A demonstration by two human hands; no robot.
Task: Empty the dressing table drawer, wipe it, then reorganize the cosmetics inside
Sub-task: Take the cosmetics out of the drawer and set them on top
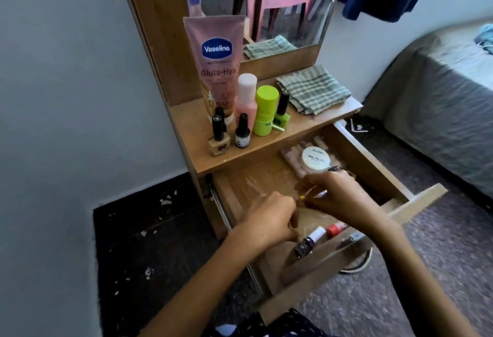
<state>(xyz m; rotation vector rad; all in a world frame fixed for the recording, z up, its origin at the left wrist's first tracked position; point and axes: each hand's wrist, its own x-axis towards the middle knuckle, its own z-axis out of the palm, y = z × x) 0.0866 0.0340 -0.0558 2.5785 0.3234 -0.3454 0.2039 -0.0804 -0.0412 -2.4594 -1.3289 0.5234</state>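
The wooden drawer [320, 259] of the dressing table stands pulled out. Over its middle, my left hand [269, 219] and my right hand [336, 198] meet on a clear plastic packet [257, 186] with small yellow and white bits in it. Both hands have curled fingers pinching it; the grip is blurred. Inside the drawer lie a round white jar [316, 159] on a pack of pink pieces [292, 154], a dark nail polish bottle [306, 244] and a red-capped bottle [336, 228].
On the table top [186, 120] stand a Vaseline tube [216, 64], a pink bottle [246, 99], a green container [265, 115], a green nail polish [281, 112] and two black-capped bottles [217, 133]. A folded checked cloth [313, 89] lies to their right. A bed [440, 101] is close on the right.
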